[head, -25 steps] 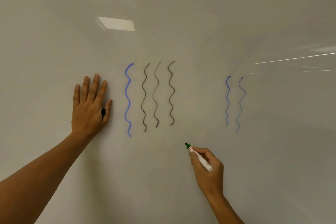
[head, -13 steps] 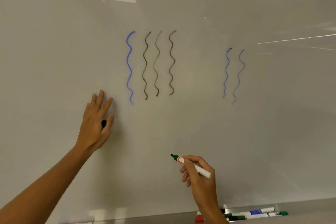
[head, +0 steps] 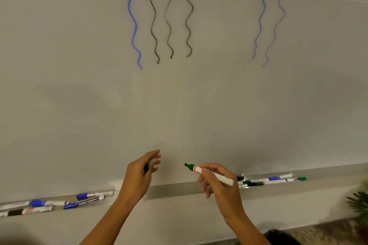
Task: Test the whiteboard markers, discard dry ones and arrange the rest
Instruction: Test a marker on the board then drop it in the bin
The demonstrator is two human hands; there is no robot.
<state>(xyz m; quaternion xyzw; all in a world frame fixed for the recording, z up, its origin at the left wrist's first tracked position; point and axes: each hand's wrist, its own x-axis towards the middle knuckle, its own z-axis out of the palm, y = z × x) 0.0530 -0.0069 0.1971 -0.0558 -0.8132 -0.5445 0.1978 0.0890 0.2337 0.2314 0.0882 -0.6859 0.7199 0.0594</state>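
Here my right hand (head: 218,182) holds the green marker (head: 209,174) in a writing grip, fingers wrapped around the white barrel. The marker's long axis runs from its bare tip on the left, slightly higher, to its butt on the right, slightly lower. The tip is off the whiteboard (head: 79,105) and points toward my left hand (head: 139,173), which is just beside it with a small gap between.

My left hand is loosely curled, the fingers half spread, and a small dark green thing shows against the palm. I take it for the cap (head: 146,168), though it is too small to be sure.

So the coming move, as I judge it, turns on that line: cap on the left, tip on the right, both at about the same height, and the two need to meet along the marker's axis.

On the tray (head: 173,190) under the board, one group of markers (head: 55,203) lies far to the left and another group (head: 272,180) lies to the right, just beyond my right hand. The right group is nearer to the marker I hold. Blue and dark wavy test lines (head: 171,16) sit higher on the board; I see no green line.
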